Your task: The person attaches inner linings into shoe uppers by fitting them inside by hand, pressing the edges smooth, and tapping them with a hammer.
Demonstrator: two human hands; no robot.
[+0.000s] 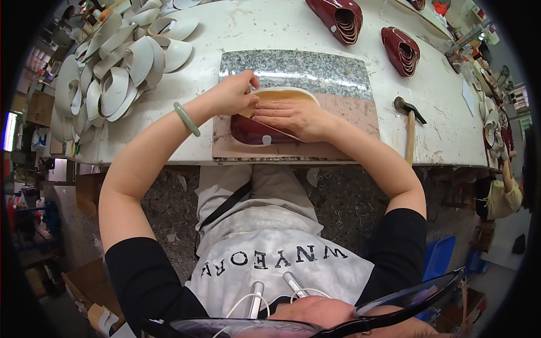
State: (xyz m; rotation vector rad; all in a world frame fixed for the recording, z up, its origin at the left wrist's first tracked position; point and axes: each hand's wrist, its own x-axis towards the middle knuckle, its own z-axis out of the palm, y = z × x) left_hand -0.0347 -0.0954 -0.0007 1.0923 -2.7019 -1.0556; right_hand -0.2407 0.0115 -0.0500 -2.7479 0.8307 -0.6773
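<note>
A glossy dark-red shoe upper (pixel 248 130) with a tan lining (pixel 290 96) and pale edge lies on a work board in front of me. At its left end, my left hand (pixel 236 94) has its fingers curled and pinches the tan lining's edge. My right hand (pixel 296 117) lies flat across the upper, fingers stretched together and pressing on the lining. It covers much of the middle of the piece. A green bangle (pixel 186 119) is on my left wrist.
The board has a grey speckled stone slab (pixel 304 67) and a brown section (pixel 355 121). A wooden-handled hammer (pixel 410 132) lies to its right. Nested dark-red uppers (pixel 399 49) sit at the far right. Many pale shoe pieces (pixel 121 67) are heaped on the white table's left (pixel 194 135).
</note>
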